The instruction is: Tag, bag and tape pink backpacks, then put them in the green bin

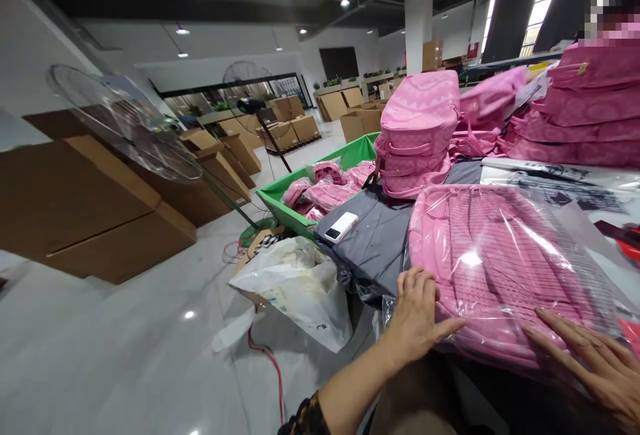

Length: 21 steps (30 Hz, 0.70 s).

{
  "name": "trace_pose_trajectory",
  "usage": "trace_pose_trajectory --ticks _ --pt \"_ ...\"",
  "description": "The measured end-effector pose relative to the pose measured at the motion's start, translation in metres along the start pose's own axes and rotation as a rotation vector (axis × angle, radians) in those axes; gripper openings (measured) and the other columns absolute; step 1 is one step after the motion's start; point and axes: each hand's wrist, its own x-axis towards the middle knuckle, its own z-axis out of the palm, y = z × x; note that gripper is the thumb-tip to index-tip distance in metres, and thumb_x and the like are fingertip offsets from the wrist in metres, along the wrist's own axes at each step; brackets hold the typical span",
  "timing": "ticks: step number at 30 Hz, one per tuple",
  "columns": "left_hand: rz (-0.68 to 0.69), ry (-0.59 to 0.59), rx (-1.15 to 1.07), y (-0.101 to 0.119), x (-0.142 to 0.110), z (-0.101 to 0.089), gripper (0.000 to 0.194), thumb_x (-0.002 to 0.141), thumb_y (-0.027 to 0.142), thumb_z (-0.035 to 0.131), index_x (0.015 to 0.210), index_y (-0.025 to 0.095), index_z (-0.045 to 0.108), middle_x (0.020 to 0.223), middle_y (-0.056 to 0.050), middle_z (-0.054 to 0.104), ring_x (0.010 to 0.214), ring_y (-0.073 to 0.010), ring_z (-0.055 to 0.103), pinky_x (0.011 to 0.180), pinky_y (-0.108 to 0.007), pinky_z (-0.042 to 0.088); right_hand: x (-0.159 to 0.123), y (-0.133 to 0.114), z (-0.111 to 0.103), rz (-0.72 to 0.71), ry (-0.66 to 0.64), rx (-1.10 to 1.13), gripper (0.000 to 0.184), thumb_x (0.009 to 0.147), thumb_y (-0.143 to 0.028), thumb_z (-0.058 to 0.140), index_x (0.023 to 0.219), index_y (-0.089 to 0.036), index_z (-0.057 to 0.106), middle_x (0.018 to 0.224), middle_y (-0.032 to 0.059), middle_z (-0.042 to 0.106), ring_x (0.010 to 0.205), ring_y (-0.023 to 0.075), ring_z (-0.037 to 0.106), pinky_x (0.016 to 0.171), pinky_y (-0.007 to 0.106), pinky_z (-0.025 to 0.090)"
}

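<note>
A pink backpack [493,268] in a clear plastic bag lies flat at the near edge of the table, its straps and padded back facing up. On its left lower edge rests my left hand [417,308], thumb stretched apart from the fingers. My right hand [590,358] lies with spread fingers on the plastic over the lower right part. Behind the bagged one stand stacked pink backpacks [420,128]. A white device [341,227] with a dark display sits on the grey cloth [375,241] to the left.
A green bin [295,185] with bagged pink items stands beyond the table. Left of the table are a white plastic sack [300,288], a red cable [273,361], a standing fan [130,128] and cardboard boxes [95,201]. More pink backpacks [590,101] are piled at right, by a partly visible person.
</note>
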Motion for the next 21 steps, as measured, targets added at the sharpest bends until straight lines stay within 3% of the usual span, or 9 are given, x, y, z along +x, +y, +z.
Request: trace_pose_trajectory --ticks 4,10,16,21 --pt "0.022 -0.143 -0.117 -0.010 0.008 -0.004 0.043 0.077 0.052 0.085 0.089 0.020 0.059 0.125 -0.009 0.063 0.127 -0.0296 0.050 0.111 -0.048 0.037 0.010 -0.004 -0.010 -0.052 0.022 -0.068 0.071 0.096 -0.034 0.046 0.163 -0.035 0.022 0.144 0.0137 0.059 0.115 0.0338 0.067 0.083 0.052 0.054" --pt "0.029 -0.235 -0.233 -0.013 0.012 -0.014 0.036 0.082 0.042 0.084 0.100 0.021 0.059 0.134 -0.009 0.061 0.129 -0.0261 0.049 0.111 -0.043 0.037 0.010 -0.006 -0.010 -0.019 0.035 -0.044 0.065 0.099 -0.036 0.046 0.161 -0.038 0.029 0.150 0.0104 0.055 0.118 0.0310 0.066 0.084 0.047 0.053" --pt "0.090 -0.275 -0.182 -0.013 0.015 -0.012 0.024 0.088 0.036 0.079 0.091 0.020 0.060 0.136 -0.010 0.062 0.131 -0.0266 0.048 0.111 -0.045 0.036 0.021 -0.006 -0.019 -0.102 0.130 -0.090 0.061 0.101 -0.036 0.041 0.162 -0.029 0.031 0.141 0.0129 0.062 0.110 0.0278 0.069 0.086 0.041 0.049" --pt "0.025 -0.253 -0.248 -0.023 0.011 -0.013 0.007 0.094 0.023 0.067 0.092 0.022 0.060 0.132 -0.008 0.064 0.129 -0.0246 0.051 0.110 -0.043 0.036 0.026 -0.012 -0.025 -0.101 0.142 -0.108 0.063 0.101 -0.032 0.041 0.163 -0.028 0.027 0.138 0.0151 0.063 0.110 0.0283 0.069 0.089 0.042 0.048"
